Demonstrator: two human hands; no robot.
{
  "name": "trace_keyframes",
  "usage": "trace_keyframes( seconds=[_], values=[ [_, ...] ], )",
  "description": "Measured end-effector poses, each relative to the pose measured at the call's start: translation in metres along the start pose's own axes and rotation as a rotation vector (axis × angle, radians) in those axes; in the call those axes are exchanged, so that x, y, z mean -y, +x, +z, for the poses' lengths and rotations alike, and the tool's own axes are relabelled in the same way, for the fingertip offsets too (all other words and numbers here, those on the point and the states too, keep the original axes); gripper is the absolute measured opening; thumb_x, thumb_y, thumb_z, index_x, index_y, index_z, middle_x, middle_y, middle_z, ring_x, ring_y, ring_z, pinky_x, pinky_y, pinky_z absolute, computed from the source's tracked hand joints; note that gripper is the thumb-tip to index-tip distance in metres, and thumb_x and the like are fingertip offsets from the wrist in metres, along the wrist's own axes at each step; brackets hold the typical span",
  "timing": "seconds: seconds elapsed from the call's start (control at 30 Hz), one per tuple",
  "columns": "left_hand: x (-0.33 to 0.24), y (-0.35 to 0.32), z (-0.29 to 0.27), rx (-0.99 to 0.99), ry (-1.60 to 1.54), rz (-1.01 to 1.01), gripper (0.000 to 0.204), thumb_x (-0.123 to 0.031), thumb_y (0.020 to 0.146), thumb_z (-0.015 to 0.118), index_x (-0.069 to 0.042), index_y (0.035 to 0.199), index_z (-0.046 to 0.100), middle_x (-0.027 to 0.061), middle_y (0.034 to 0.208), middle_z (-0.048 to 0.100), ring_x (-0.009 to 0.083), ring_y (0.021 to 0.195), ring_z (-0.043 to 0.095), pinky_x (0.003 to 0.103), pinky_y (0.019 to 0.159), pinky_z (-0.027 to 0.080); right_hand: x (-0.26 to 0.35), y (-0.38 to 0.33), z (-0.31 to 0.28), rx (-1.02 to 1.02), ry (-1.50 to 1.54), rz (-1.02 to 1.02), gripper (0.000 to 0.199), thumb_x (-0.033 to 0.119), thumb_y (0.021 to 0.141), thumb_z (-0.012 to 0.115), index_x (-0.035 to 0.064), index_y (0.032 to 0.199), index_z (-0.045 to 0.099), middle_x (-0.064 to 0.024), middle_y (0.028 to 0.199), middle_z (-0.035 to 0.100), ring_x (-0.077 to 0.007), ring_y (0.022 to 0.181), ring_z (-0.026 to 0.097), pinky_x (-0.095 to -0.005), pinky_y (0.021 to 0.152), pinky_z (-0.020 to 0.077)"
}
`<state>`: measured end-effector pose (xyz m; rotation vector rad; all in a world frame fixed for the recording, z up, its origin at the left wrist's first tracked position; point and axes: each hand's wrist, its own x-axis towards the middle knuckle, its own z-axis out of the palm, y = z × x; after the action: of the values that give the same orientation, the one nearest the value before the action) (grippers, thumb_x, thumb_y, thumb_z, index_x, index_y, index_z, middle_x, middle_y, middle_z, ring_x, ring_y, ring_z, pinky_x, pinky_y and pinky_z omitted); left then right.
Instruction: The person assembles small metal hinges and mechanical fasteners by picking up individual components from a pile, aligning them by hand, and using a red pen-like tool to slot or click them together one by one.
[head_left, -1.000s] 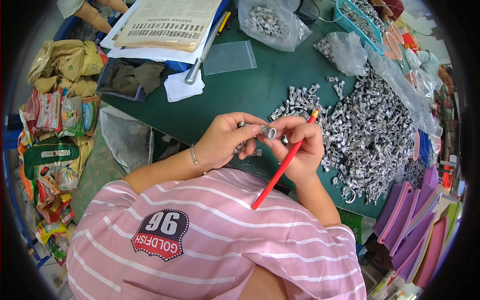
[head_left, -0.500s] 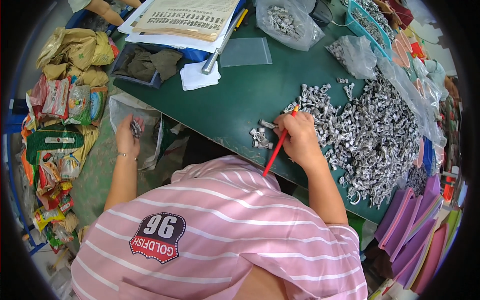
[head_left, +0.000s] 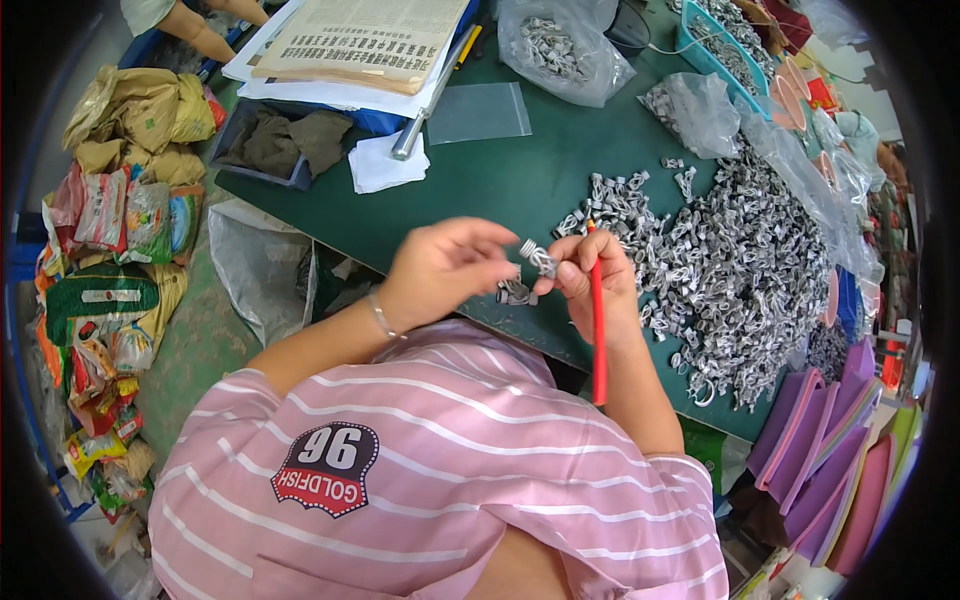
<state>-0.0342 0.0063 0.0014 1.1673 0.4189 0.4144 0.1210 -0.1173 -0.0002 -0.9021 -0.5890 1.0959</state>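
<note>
My right hand (head_left: pixel 605 285) pinches a small grey metal clip (head_left: pixel 539 259) between thumb and finger, with a red pencil-like stick (head_left: pixel 599 345) also held across the palm. Close to the clip's left side is my left hand (head_left: pixel 440 265), its fingers apart and nothing visible in it. A few more clips (head_left: pixel 515 293) lie on the green table just below the hands, partly covered by them. To the right spreads a big heap of the same looped metal clips (head_left: pixel 745 280), its near edge beside my right wrist.
A plastic bag (head_left: pixel 262 270) hangs open off the table's left edge. Farther back are a dark blue bin with grey cloth (head_left: pixel 300 175), papers (head_left: pixel 350 45), a metal rod (head_left: pixel 405 145) and a bag of clips (head_left: pixel 560 55). Another person's arm (head_left: pixel 195 35) shows at far left.
My left hand has come from beside the plastic bag to my right hand, and the pieces it held are gone. My right hand has lifted a clip off the table, the stick turning upright.
</note>
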Motion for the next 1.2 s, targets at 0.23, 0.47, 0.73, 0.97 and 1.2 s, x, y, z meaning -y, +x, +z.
trace_keyframes(
  seconds=[0.23,0.47,0.73,0.97,1.2],
  values=[
    [0.007,0.014,0.022,0.15,0.199,0.306,0.022,0.004,0.08,0.057,0.005,0.102,0.057,0.0064,0.086,0.054,0.0101,0.068,0.056,0.019,0.059,0.046,-0.002,-0.01,-0.009,-0.046,-0.198,-0.251,0.03,-0.013,0.072,0.06,0.0069,0.077,0.038,-0.0153,0.097,0.055,-0.0176,0.086,0.056,-0.0284,0.074,0.048],
    [0.005,0.008,0.021,0.096,-0.022,-0.036,0.024,-0.002,0.084,0.054,0.004,0.108,0.056,0.0076,0.09,0.058,0.01,0.068,0.056,0.022,0.063,0.048,0.004,-0.011,0.01,-0.043,-0.51,-0.583,0.036,-0.009,0.069,0.065,0.0069,0.081,0.035,-0.017,0.097,0.055,-0.0177,0.079,0.055,-0.0267,0.068,0.048],
    [0.006,0.008,0.018,0.081,-0.488,-0.283,0.026,-0.009,0.089,0.049,0.004,0.112,0.051,0.0102,0.09,0.061,0.0142,0.075,0.061,0.025,0.067,0.052,0.006,-0.001,0.019,0.041,-0.807,-0.663,0.032,-0.011,0.072,0.062,0.0054,0.077,0.035,-0.0206,0.095,0.058,-0.0196,0.081,0.057,-0.0278,0.069,0.0482],
    [0.001,0.005,0.012,0.024,-0.364,-0.225,0.02,-0.008,0.086,0.052,0.003,0.104,0.054,0.0117,0.086,0.061,0.0166,0.072,0.062,0.026,0.064,0.053,-0.001,0.0,0.006,-0.239,-0.527,-0.283,0.026,-0.009,0.075,0.058,0.0045,0.077,0.036,-0.0162,0.091,0.06,-0.0153,0.075,0.058,-0.0242,0.067,0.0463],
    [-0.005,0.014,-0.003,-0.125,-0.57,-0.138,0.017,-0.009,0.086,0.045,-0.001,0.1,0.051,0.0122,0.094,0.058,0.0169,0.074,0.061,0.023,0.06,0.05,-0.009,-0.004,0.011,0.071,-1.185,-0.042,0.031,0.005,0.062,0.072,0.004,0.073,0.043,-0.011,0.068,0.051,-0.0294,0.061,0.053,-0.0355,0.055,0.043]
  ],
)
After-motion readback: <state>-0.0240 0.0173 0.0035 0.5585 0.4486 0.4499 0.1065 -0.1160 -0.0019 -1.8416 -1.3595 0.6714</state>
